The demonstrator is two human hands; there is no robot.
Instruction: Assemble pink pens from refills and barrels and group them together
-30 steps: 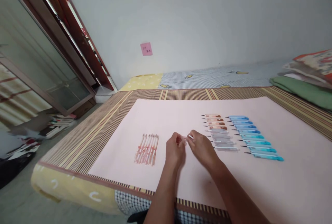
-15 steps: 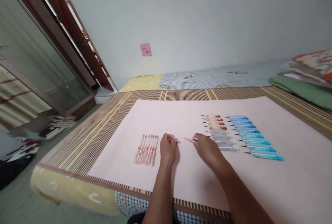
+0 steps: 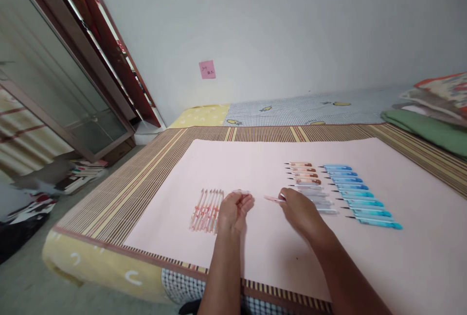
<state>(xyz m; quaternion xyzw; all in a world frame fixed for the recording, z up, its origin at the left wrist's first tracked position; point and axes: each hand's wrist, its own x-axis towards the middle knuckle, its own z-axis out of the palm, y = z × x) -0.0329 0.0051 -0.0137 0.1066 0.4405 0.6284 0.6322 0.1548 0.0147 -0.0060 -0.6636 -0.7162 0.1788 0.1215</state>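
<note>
My left hand (image 3: 236,208) is closed on a small pale pink pen cap (image 3: 242,192) held at the fingertips. A pale pink pen (image 3: 270,199) points left from my right hand (image 3: 297,205), which pinches it. The two pieces are apart, with a gap of pink sheet between them. Left of my left hand, several white-and-pink pens (image 3: 206,210) lie side by side, points away from me. Beyond my right hand is a column of brown pens (image 3: 304,173) with grey pens (image 3: 321,198) below, partly hidden by the hand. Several blue and turquoise pens (image 3: 359,193) lie further right.
The pink sheet (image 3: 241,159) lies on a striped mat (image 3: 146,183) over a bed. At the back right are a folded green cloth (image 3: 423,130) and a pillow (image 3: 447,86). A pink note (image 3: 207,69) is on the wall.
The pen cap in my left hand has turned and moved slightly left as that hand rotated palm up. My right hand has drawn a little to the right with the pen, widening the gap.
</note>
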